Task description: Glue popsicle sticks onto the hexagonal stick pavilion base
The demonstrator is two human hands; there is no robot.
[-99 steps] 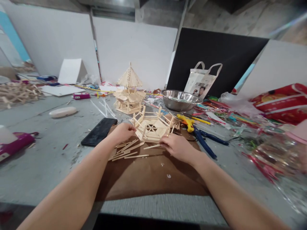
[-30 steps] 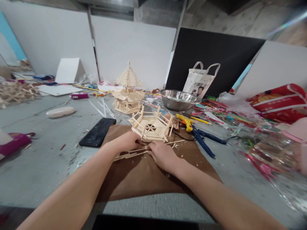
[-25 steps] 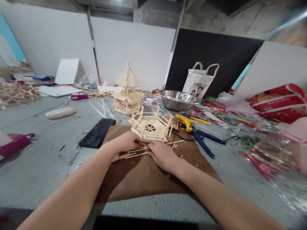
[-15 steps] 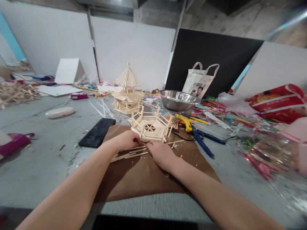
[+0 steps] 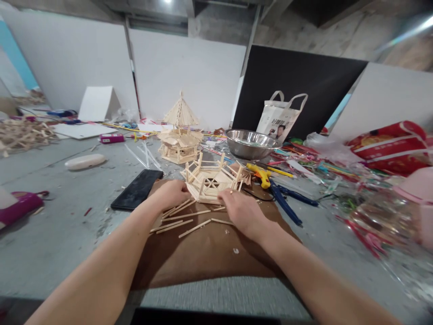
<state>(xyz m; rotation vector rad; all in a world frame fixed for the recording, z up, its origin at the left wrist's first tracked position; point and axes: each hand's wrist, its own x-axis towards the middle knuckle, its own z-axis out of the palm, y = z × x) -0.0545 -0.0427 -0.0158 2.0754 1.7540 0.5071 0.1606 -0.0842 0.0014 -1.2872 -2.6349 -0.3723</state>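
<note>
A six-sided wooden stick model (image 5: 211, 194), with posts and rails round its edge, sits at the far edge of a brown sheet (image 5: 203, 262). My left hand (image 5: 172, 195) is closed at its left front corner, fingertips partly hidden against the sticks. At the right front edge, my right hand (image 5: 238, 208) grips the model, thumb side toward it. Several loose wooden sticks (image 5: 194, 229) lie spread on the sheet between and below my hands. Behind stands a pavilion of the same sticks (image 5: 181, 131) with a pointed roof.
A black phone (image 5: 137, 189) lies left of the sheet. To the right are a yellow glue gun (image 5: 260, 175) and blue-handled pliers (image 5: 286, 203). Farther back stand a steel bowl (image 5: 252, 143) and a white bag (image 5: 277, 117). Plastic scraps and wrappers cover the right side.
My hands have moved apart, the left slightly left and the right to the right, up to the model's edges. The loose sticks in front have spread out on the sheet.
</note>
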